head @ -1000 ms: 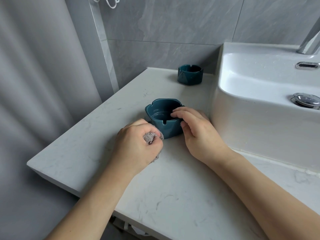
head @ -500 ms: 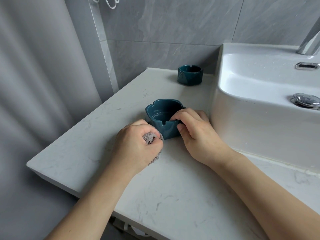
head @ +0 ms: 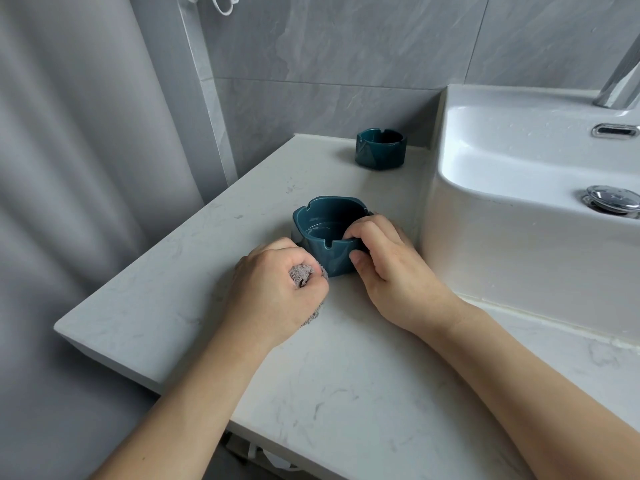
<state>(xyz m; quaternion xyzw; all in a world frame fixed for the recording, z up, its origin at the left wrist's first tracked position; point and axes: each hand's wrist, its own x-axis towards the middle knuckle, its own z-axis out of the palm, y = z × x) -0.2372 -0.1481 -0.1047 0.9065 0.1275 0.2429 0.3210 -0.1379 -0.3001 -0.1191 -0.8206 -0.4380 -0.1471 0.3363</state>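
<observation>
The right grip (head: pixel 391 271) is grasping the near ashtray (head: pixel 327 256) at its right rim, fingers curling inside and thumb pressing on the outer wall. This teal ashtray is sitting upright on the worktop (head: pixel 166 299), just left of the white sink (head: pixel 519 258). The left grip (head: pixel 277 289) is clenching a grey cloth (head: pixel 302 273) just beside the ashtray's near wall. The far ashtray (head: pixel 381 150) is standing well apart.

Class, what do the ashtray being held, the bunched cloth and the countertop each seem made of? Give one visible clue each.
Held ashtray: probably glazed ceramic, possibly glass; glossy teal surface with soft highlights.
Cloth: fuzzy grey textile, perhaps microfibre; matt, tufted nap.
Countertop: marble or marble-look stone; white with grey veins, smooth low sheen.
</observation>
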